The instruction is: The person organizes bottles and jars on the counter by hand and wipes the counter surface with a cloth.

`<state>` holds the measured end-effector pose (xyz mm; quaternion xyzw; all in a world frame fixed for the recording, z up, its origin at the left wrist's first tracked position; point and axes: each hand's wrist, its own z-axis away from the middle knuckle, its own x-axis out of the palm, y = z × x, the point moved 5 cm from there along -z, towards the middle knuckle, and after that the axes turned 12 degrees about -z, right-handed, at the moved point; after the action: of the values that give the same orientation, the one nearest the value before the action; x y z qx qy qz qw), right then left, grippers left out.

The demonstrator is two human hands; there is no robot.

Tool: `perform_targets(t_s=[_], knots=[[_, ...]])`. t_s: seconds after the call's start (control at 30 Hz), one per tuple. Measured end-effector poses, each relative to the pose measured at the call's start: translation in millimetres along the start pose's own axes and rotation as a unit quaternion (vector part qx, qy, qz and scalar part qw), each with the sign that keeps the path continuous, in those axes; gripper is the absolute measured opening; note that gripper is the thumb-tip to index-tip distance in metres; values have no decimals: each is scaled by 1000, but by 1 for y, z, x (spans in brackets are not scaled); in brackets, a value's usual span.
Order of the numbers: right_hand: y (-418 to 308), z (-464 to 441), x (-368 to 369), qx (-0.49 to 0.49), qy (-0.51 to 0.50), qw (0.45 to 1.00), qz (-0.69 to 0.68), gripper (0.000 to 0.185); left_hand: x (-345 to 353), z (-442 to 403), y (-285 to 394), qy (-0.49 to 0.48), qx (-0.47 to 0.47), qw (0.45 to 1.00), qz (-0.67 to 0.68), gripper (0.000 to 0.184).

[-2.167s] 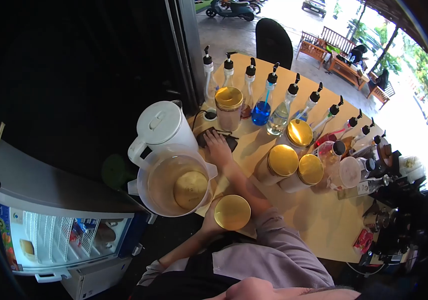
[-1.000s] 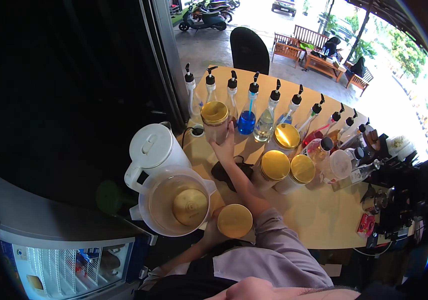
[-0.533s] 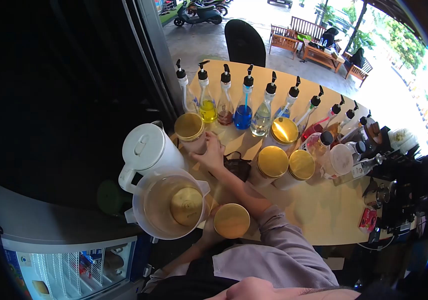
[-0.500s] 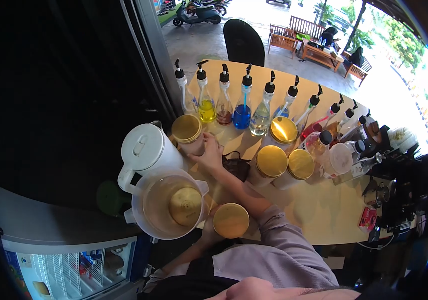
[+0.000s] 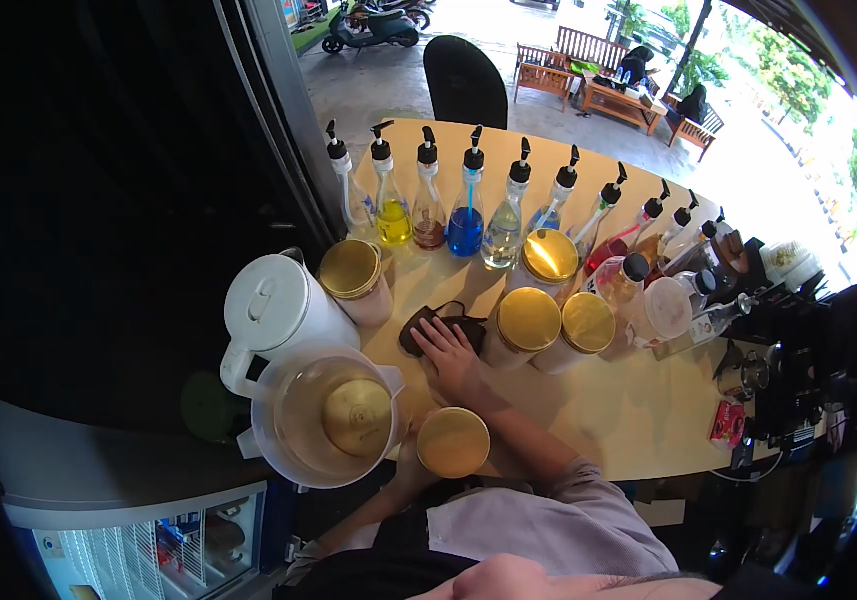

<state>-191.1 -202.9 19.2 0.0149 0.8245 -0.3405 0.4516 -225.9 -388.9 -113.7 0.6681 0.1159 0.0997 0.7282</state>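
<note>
Right hand (image 5: 455,362) spread flat atop dark pouch (image 5: 414,336) — left hand (image 5: 411,466) curled round gold-lidded jar (image 5: 454,442)

The person wears a pale greyish-mauve sleeve (image 5: 599,495), gathered in folds and ending well up the arm behind the bare right hand (image 5: 452,362). Black cloth (image 5: 379,570) shows beside the matching pale shirt front (image 5: 479,520), nearer the body than the hands.
</note>
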Motion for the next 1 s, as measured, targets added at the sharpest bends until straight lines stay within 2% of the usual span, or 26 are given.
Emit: perform_targets(t_s=[0.03,0.07,0.1,0.17,0.27,0.37,0.4,0.47,0.6,0.67,0.77,0.8,0.87,0.9,0.97,1.0], knots=[[-1,-3,0,0,-2,1000,0,54,-3,-1,32,-3,126,976,-177,90],[-4,-11,-4,26,14,1000,-3,55,0,2,52,-7,245,905,-347,90],[-5,-21,-6,51,31,998,-6,57,1,5,60,1,291,867,-405,90],[12,-47,12,62,47,997,4,57,1,3,52,-18,240,908,-344,90],[44,-87,43,94,55,993,44,55,5,1,3,-44,86,987,-129,89],[51,-116,52,75,95,990,74,52,11,4,-41,-46,42,996,-56,89],[53,-122,54,68,105,989,75,51,8,6,-29,-44,41,997,-57,89],[54,-130,52,51,117,988,81,48,4,5,50,-54,110,985,-122,88],[58,-125,48,35,107,992,63,47,5,0,121,-61,156,972,-165,89],[58,-114,48,41,78,993,83,46,8,-3,140,-87,162,945,-272,88],[43,-90,28,85,47,993,74,45,5,1,64,-42,154,955,-250,85],[40,-89,28,47,96,988,114,47,5,0,63,-40,156,956,-247,85],[48,-97,38,64,86,985,133,48,7,2,66,-16,222,905,-362,81],[49,-103,40,82,78,982,148,49,8,3,64,-16,222,906,-361,81],[50,-119,42,84,78,983,143,48,12,1,46,-60,93,957,-268,83],[50,-127,44,85,77,984,137,46,16,2,35,-57,91,957,-269,83]])
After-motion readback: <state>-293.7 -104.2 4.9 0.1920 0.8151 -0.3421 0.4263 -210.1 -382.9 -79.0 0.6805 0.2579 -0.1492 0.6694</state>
